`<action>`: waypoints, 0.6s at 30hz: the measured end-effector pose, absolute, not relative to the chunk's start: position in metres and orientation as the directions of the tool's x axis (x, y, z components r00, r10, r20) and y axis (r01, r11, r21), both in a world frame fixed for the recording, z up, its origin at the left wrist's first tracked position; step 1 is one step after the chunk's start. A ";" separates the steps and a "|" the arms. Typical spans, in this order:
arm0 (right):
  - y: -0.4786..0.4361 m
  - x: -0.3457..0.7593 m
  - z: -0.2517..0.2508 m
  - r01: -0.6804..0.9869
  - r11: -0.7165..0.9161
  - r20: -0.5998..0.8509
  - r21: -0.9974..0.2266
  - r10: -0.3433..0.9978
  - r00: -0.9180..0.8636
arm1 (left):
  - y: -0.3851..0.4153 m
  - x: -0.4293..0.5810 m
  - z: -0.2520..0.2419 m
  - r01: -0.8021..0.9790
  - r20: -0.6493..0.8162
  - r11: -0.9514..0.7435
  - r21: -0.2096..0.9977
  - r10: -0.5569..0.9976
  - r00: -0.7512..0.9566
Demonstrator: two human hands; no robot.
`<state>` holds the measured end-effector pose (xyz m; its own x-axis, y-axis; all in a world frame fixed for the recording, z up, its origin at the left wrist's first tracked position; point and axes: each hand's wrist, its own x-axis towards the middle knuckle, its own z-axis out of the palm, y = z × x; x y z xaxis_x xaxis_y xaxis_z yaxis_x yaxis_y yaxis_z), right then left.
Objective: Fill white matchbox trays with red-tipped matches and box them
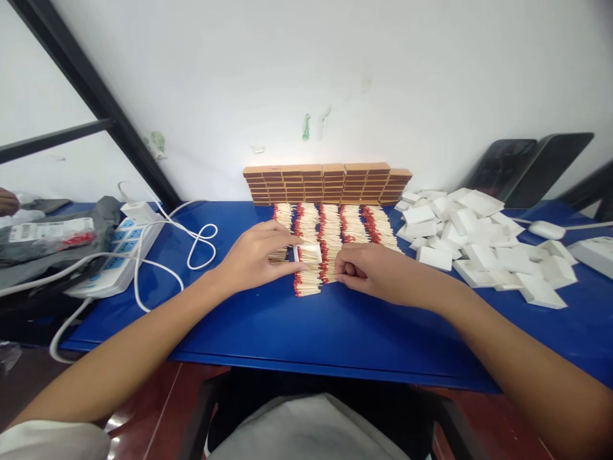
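Note:
My left hand [261,255] pinches a small white tray [309,253] between thumb and fingers, above the rows of matches. Some matches show at the tray; how many lie inside it is too small to tell. Several rows of red-headed matches [330,230] run back from the middle of the blue table. My right hand [361,268] is curled with its fingertips pressed together at the near end of a match row, right of the tray. Whatever those fingertips hold, if anything, is hidden.
Brown matchboxes [306,185] are stacked along the wall. A heap of white trays [479,236] lies on the right of the blue table [287,332], near two dark phones [507,166]. A power strip [124,255], white cables and a grey package [52,236] occupy the left.

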<state>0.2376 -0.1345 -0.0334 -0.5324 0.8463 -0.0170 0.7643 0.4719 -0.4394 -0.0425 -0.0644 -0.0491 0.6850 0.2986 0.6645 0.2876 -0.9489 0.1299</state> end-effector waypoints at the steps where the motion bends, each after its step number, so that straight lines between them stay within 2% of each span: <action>1: -0.135 0.238 -0.033 0.762 0.476 -0.012 -0.439 0.845 -0.535 | -0.064 -0.043 -0.049 0.289 0.663 -0.949 0.130 0.300 0.686; 9: -0.134 0.238 -0.035 0.781 0.456 -0.053 -0.427 0.849 -0.525 | -0.067 -0.041 -0.049 0.291 0.640 -0.946 0.143 0.312 0.702; 15: -0.136 0.235 -0.033 0.752 0.498 0.016 -0.433 0.838 -0.546 | -0.064 -0.042 -0.048 0.299 0.650 -0.945 0.129 0.309 0.695; 18: -0.137 0.234 -0.032 0.758 0.489 0.002 -0.433 0.841 -0.541 | -0.065 -0.042 -0.048 0.291 0.647 -0.947 0.134 0.306 0.698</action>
